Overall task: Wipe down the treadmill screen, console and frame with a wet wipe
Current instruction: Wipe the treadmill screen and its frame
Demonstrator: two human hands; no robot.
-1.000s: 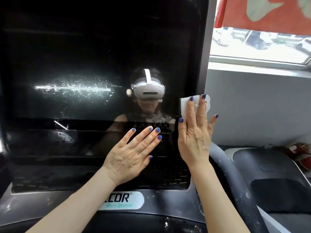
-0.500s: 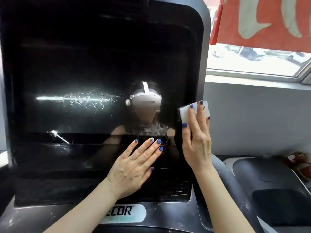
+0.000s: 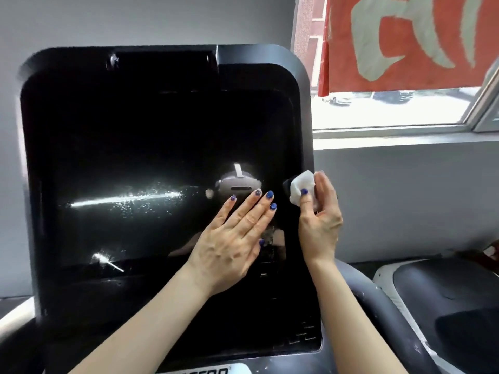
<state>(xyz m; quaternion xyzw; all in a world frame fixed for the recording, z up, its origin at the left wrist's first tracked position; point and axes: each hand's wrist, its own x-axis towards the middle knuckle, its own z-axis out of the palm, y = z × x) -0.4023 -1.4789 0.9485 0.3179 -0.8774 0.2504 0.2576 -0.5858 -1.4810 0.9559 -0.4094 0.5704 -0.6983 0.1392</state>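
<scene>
- Two bare hands work at a glossy black screen [image 3: 151,163], a tall panel with rounded upper corners set in a smooth dark frame [image 3: 303,103].
- Left hand [image 3: 232,247] lies flat on the screen's lower right part, fingers straight and slightly spread, palm against the glass; its grip is apart and holds nothing.
- Right hand [image 3: 320,220] sits at the screen's right edge, just beside the frame, its thumb and curled fingers pinching a crumpled white wet wipe [image 3: 301,186].
- The wipe is soft, bunched into an uneven wad, and touches the frame's right edge about halfway up the screen.
- On the screen, left of the flat hand, a bright streak lies among fine speckles, with a smaller smear lower down.
- A white headset shows as a reflection in the glass just above the left fingertips.
- Below the screen, a matte grey console [image 3: 337,354] carries a pale label with partly cut-off lettering.
- Right of the screen, a curved grey handrail [image 3: 378,314] is flecked with white marks.
- Above that, a window [image 3: 391,112] has a red banner [image 3: 405,41] with pale shapes hanging across it.
</scene>
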